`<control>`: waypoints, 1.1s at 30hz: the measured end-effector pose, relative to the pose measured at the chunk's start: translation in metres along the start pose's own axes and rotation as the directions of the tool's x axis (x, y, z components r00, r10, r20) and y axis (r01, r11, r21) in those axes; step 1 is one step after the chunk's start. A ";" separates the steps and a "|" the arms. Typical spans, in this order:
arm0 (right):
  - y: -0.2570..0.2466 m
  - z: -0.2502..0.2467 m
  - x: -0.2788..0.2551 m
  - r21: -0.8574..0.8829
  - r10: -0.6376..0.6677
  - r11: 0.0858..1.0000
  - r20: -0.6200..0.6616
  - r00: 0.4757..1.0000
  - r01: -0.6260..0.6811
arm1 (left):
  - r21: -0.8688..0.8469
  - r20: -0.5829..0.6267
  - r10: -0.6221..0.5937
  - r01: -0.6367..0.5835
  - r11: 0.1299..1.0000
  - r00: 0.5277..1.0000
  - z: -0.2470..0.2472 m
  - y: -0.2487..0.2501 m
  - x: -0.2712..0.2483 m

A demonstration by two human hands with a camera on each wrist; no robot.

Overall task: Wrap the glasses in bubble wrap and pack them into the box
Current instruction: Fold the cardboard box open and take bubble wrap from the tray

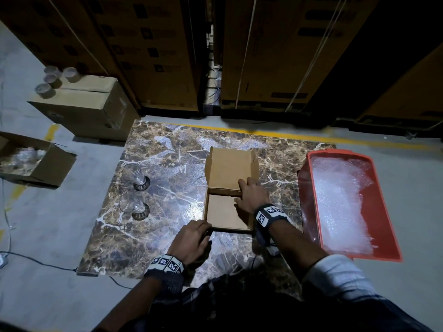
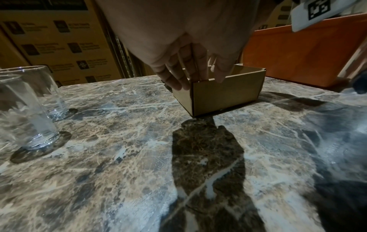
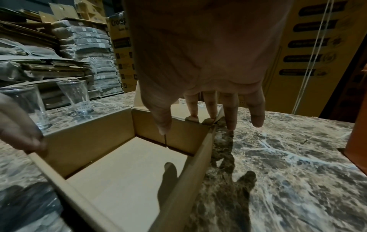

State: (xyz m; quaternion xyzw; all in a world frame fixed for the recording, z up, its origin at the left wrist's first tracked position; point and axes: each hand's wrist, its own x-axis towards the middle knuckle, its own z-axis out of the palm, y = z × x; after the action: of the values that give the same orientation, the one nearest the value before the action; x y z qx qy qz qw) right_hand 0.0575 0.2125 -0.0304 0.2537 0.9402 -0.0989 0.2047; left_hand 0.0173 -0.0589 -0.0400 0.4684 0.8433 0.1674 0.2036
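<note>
Your left hand point(image 1: 191, 238) sits nearest you, at the near left corner of the small open cardboard box point(image 1: 225, 212); its fingers point(image 2: 179, 78) are nearly straight and lie against the outside of that corner, the thumb reaching over the near wall's rim. It presses and steadies rather than wraps around anything. Your right hand point(image 1: 251, 195) is just beyond it, over the box's far right corner where the lid flap hinges. Its fingers point(image 3: 210, 106) point down, loosely spread: the thumb dips inside the far wall, two fingertips rest on the folded tabs at the rim, and the outer two hang outside the box above the desk point(image 1: 167, 164). The box's inside shows only bare cardboard. Left of your left hand, two clear glasses point(image 1: 134, 176) stand upright on the desk, unwrapped and apart from the box. Right of your right hand, a red bin point(image 1: 309, 188) holds the bubble wrap point(image 1: 340, 200).
</note>
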 end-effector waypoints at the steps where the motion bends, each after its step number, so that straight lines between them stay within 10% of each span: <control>1: 0.000 0.003 -0.004 0.005 -0.006 1.000 -0.005 1.000 0.006 | 0.002 0.007 0.000 0.000 1.000 1.000 0.000 -0.001 0.000; 11: 0.022 -0.008 -0.079 0.249 -0.036 0.964 -0.222 0.974 0.093 | -0.030 -0.094 -0.017 0.015 0.999 0.995 -0.009 -0.005 0.001; 20: 0.156 -0.087 -0.136 0.617 0.396 0.780 -0.351 0.848 -0.109 | -0.154 -0.094 0.155 -0.168 0.974 0.983 -0.019 0.032 0.027; 28: 0.301 -0.064 -0.095 0.601 0.659 0.598 0.008 0.752 -0.530 | -0.182 0.003 0.285 -0.279 0.943 0.959 -0.019 0.073 0.043; 33: 0.319 -0.054 -0.076 0.604 0.730 0.544 0.003 0.684 -0.583 | -0.205 0.007 0.271 -0.263 0.943 0.963 -0.020 0.087 0.041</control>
State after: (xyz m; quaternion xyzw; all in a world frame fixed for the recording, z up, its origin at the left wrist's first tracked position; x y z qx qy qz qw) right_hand 0.2641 0.4666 0.0248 0.6478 0.7185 -0.2524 0.0229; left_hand 0.0506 0.0183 0.0106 0.5581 0.7469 0.2700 0.2404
